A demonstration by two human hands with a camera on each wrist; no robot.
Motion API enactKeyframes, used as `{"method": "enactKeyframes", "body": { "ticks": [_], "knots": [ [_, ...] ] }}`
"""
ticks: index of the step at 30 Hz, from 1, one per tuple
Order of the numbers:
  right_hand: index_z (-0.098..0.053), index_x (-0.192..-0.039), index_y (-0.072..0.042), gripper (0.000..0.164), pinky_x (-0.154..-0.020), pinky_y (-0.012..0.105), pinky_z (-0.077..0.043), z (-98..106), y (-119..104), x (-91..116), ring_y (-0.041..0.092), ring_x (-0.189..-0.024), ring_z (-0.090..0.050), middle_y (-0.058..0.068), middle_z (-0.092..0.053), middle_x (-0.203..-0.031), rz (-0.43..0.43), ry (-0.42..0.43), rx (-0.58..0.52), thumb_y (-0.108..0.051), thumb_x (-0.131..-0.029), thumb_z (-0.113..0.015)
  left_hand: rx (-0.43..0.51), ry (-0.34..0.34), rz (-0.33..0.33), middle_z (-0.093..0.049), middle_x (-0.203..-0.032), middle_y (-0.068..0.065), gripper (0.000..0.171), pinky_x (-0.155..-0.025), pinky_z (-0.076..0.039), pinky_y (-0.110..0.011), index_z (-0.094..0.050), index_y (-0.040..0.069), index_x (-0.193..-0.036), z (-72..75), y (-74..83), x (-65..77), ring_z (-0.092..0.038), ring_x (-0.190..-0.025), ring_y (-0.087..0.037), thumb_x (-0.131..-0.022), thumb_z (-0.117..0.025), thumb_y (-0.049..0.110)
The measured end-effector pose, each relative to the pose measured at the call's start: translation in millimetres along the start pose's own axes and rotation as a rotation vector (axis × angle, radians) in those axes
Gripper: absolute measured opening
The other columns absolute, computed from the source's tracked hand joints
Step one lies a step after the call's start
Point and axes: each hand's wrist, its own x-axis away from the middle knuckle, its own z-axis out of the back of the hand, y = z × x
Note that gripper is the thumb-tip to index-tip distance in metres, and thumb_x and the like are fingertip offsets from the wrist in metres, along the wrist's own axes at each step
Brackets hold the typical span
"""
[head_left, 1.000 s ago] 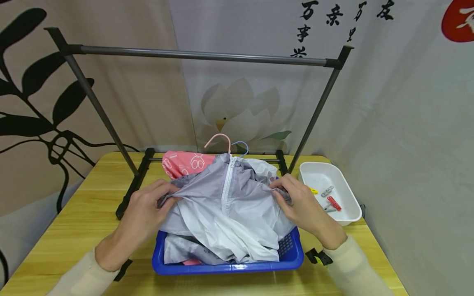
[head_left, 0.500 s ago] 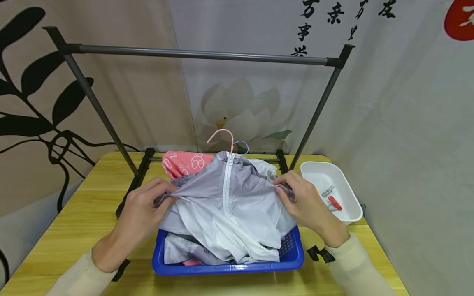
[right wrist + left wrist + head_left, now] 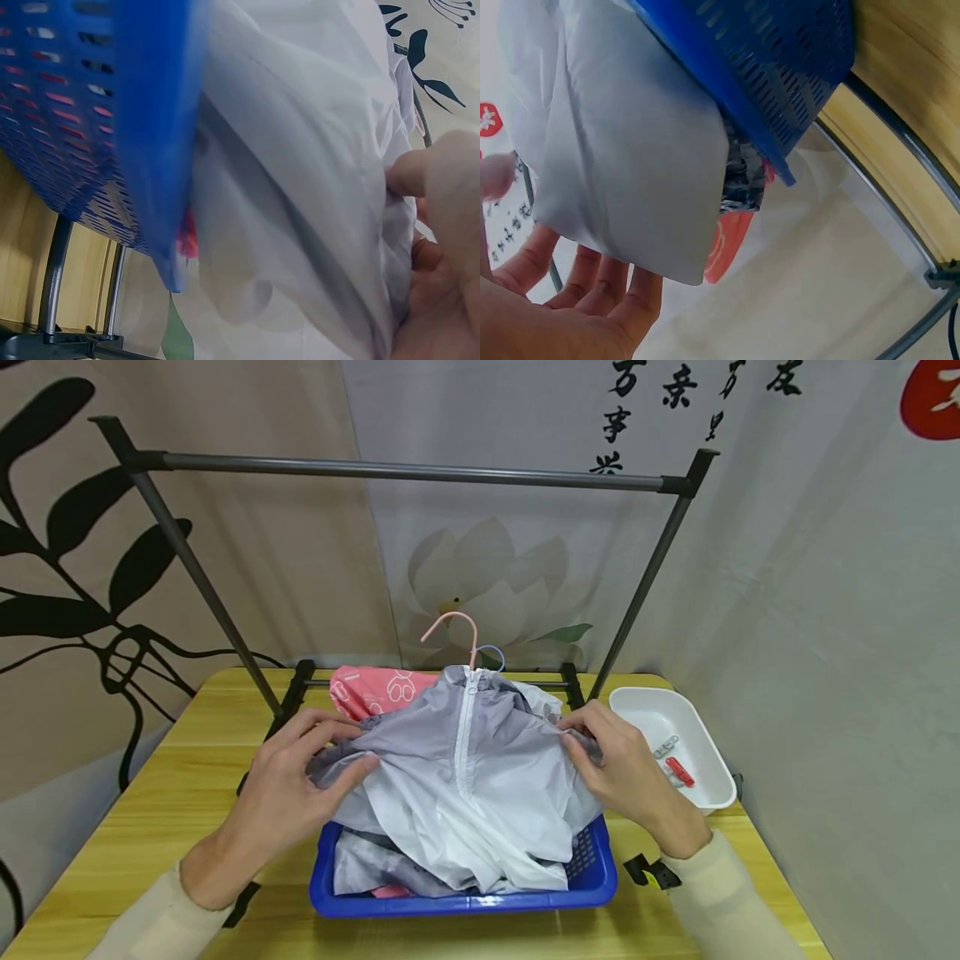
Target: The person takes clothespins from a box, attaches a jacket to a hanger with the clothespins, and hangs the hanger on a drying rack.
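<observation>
A grey and white zip jacket (image 3: 465, 777) lies over a blue basket (image 3: 465, 906), with the pink hook of a hanger (image 3: 474, 639) standing out of its collar. At the jacket's left shoulder, my left hand (image 3: 296, 777) has its thumb spread away from its fingers. The left wrist view shows those fingers (image 3: 600, 285) extended against the cloth's edge. My right hand (image 3: 618, 764) pinches the right shoulder between thumb and fingers; in the right wrist view the thumb (image 3: 409, 172) presses on the fabric. The jacket hides most of the hanger.
A dark clothes rack (image 3: 412, 470) spans the back of the wooden table (image 3: 180, 810). To the right, a white tray (image 3: 637, 702) holds several clips, one a red clip (image 3: 679, 771). Behind the jacket are a pink printed cloth (image 3: 382, 689) and a blue hook (image 3: 495, 653).
My left thumb and fingers have parted from their pinch on the left shoulder. The pink hook has risen slightly and shifted right. My right hand keeps its grip, moving slightly right and upward.
</observation>
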Motion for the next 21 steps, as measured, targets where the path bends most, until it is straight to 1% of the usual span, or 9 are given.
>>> {"method": "enactKeyframes", "body": {
  "ticks": [2,5,9,13,15,18,20,21],
  "knots": [
    [-0.075,-0.116,-0.004,0.022,-0.080,0.014,-0.055,0.8,0.1,-0.8,0.012,-0.087,-0.067,0.007,-0.076,-0.107,0.002,0.001,-0.003,0.010,-0.100,-0.081,0.003,-0.003,0.007,-0.078,-0.124,-0.004,0.039,-0.088,-0.051,-0.003,-0.085,0.013,-0.124,1.3,1.3,-1.3,-0.073,-0.099,-0.018,-0.089,-0.102,0.016],
    [-0.075,-0.116,-0.004,0.023,-0.081,0.014,-0.055,2.1,-0.2,-1.9,0.012,-0.088,-0.067,0.006,-0.076,-0.108,0.005,0.000,-0.005,0.010,-0.099,-0.081,0.004,-0.010,0.009,-0.079,-0.124,-0.006,0.039,-0.091,-0.053,0.000,-0.082,0.012,-0.131,3.2,3.0,-4.5,-0.077,-0.100,-0.020,-0.094,-0.097,0.013],
    [-0.074,-0.116,-0.005,0.024,-0.082,0.013,-0.056,3.8,-0.6,-3.1,0.012,-0.090,-0.067,0.006,-0.076,-0.109,0.012,0.000,-0.006,0.010,-0.099,-0.081,0.012,-0.027,0.008,-0.082,-0.124,-0.007,0.036,-0.085,-0.057,-0.003,-0.080,0.011,-0.135,5.1,4.3,-10.5,-0.082,-0.101,-0.023,-0.101,-0.091,0.011],
    [-0.075,-0.117,-0.005,0.023,-0.082,0.013,-0.055,6.1,-2.0,-4.7,0.012,-0.089,-0.067,0.005,-0.075,-0.107,0.006,0.005,-0.003,0.009,-0.100,-0.081,0.012,-0.061,0.014,-0.085,-0.124,-0.005,0.031,-0.081,-0.062,-0.009,-0.081,0.012,-0.136,6.0,5.2,-16.0,-0.082,-0.096,-0.019,-0.105,-0.087,0.013],
    [-0.075,-0.117,-0.005,0.023,-0.082,0.013,-0.055,7.5,-2.8,-5.8,0.012,-0.089,-0.067,0.005,-0.074,-0.106,0.003,0.013,0.002,0.009,-0.100,-0.081,-0.001,-0.076,0.010,-0.085,-0.124,-0.005,0.030,-0.083,-0.067,-0.018,-0.081,0.012,-0.136,6.4,5.6,-18.3,-0.082,-0.094,-0.018,-0.106,-0.087,0.014],
    [-0.076,-0.116,-0.004,0.022,-0.083,0.011,-0.055,9.1,-3.8,-7.9,0.012,-0.088,-0.066,0.005,-0.074,-0.104,0.001,0.023,0.008,0.009,-0.099,-0.082,-0.020,-0.095,0.008,-0.086,-0.124,-0.007,0.028,-0.088,-0.074,-0.039,-0.082,0.011,-0.134,7.2,5.8,-21.6,-0.085,-0.100,-0.023,-0.106,-0.086,0.016],
    [-0.076,-0.116,-0.004,0.022,-0.082,0.013,-0.055,9.8,-3.6,-9.6,0.012,-0.088,-0.066,0.005,-0.073,-0.103,0.010,0.037,0.016,0.009,-0.098,-0.082,-0.025,-0.105,0.013,-0.087,-0.123,-0.010,0.026,-0.091,-0.074,-0.052,-0.082,0.009,-0.131,7.6,6.1,-23.9,-0.087,-0.104,-0.029,-0.106,-0.087,0.016],
    [-0.076,-0.116,-0.004,0.022,-0.081,0.014,-0.056,10.1,-3.5,-10.4,0.013,-0.087,-0.066,0.005,-0.073,-0.102,0.014,0.042,0.018,0.009,-0.098,-0.082,-0.027,-0.111,0.019,-0.087,-0.122,-0.010,0.025,-0.092,-0.073,-0.056,-0.083,0.009,-0.130,7.8,6.3,-24.8,-0.087,-0.105,-0.030,-0.106,-0.087,0.017]
  ]
}}
